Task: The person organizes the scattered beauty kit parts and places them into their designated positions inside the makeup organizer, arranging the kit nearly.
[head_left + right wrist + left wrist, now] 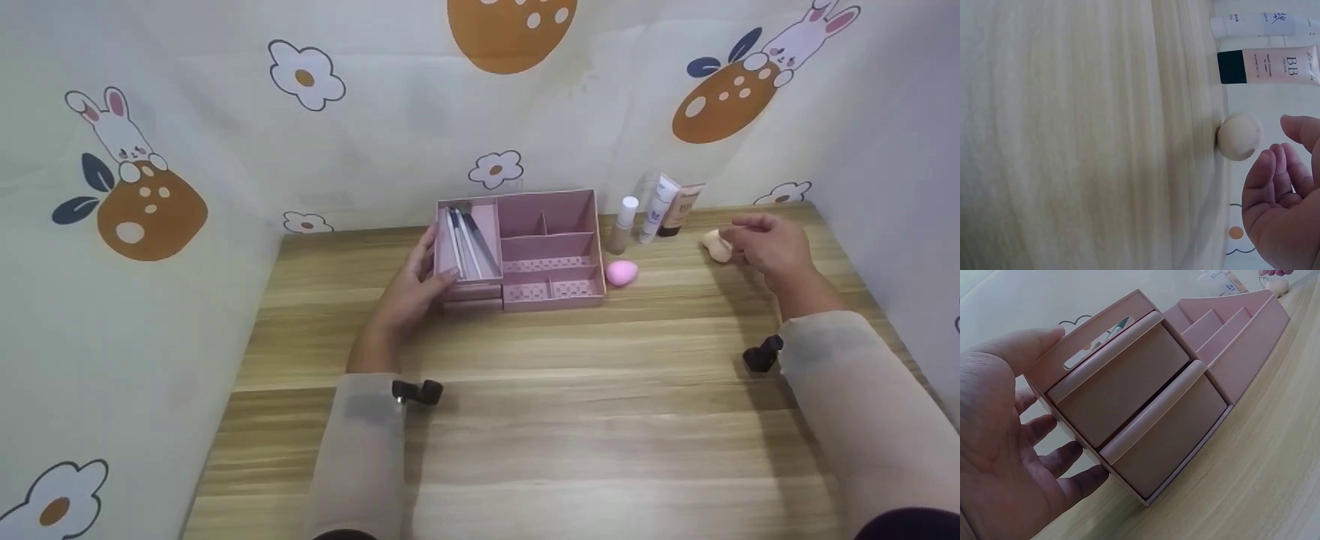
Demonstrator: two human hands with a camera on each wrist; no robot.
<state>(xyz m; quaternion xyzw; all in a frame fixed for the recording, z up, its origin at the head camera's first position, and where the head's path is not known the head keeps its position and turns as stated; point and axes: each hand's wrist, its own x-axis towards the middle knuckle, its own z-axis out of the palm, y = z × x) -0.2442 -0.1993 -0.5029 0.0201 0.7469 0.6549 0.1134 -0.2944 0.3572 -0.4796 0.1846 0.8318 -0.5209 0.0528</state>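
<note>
A pink makeup organizer [551, 217] stands near the back of the table, with makeup brushes [466, 244] lying in its upper left tray. My left hand [412, 289] holds the organizer's left side; the left wrist view shows the thumb at the top edge and the fingers [1058, 458] along the side wall, beside two drawers [1168, 433]. My right hand [776, 247] is beside a beige makeup sponge [718, 247]. In the right wrist view, the fingers [1258, 174] are bent loosely, with a small gap between them and the sponge [1239, 136].
Right of the organizer sit a pink makeup sponge [622, 273] and a white-capped bottle [623, 225]. A white tube [660, 208] and a BB cream tube [681, 210] stand at the table's back edge. A patterned cloth [390, 135] hangs behind.
</note>
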